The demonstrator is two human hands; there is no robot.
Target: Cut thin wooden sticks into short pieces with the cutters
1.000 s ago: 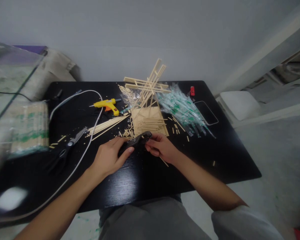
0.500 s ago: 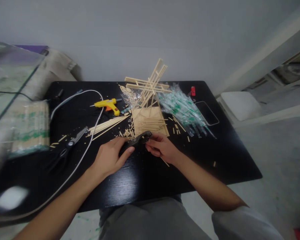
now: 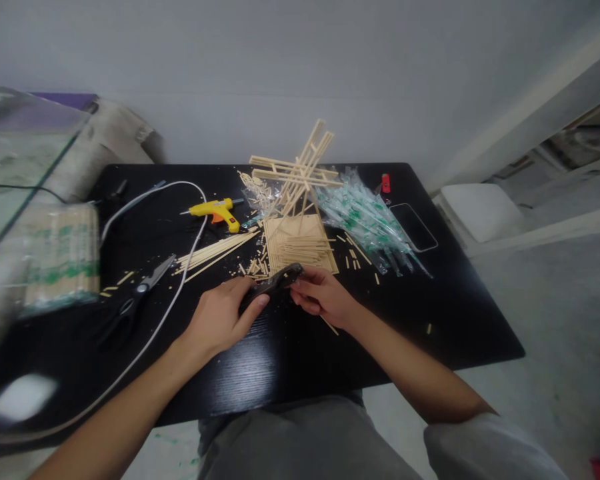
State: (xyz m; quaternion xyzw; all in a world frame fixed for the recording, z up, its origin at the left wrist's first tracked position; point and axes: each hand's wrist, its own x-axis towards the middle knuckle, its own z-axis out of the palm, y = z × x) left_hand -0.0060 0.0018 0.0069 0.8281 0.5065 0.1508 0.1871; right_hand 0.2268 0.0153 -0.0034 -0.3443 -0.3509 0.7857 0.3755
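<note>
My left hand [image 3: 220,317] is closed around the handles of a dark cutting tool [image 3: 275,280] near the front middle of the black table [image 3: 430,293]. My right hand [image 3: 320,297] is pinched on a thin wooden stick [image 3: 329,325] whose end lies at the tool's jaws. Just behind the hands lies a flat panel of wooden sticks [image 3: 300,243], with an upright stick frame [image 3: 300,170] rising from its far edge. Short stick offcuts [image 3: 253,267] lie scattered around the panel.
A yellow glue gun [image 3: 215,210] and its white cable [image 3: 180,280] lie at the left, with black scissors [image 3: 140,293] and loose long sticks [image 3: 215,250]. Wrapped stick packets [image 3: 365,220], a phone [image 3: 415,227] and a small red object [image 3: 385,182] sit at the right.
</note>
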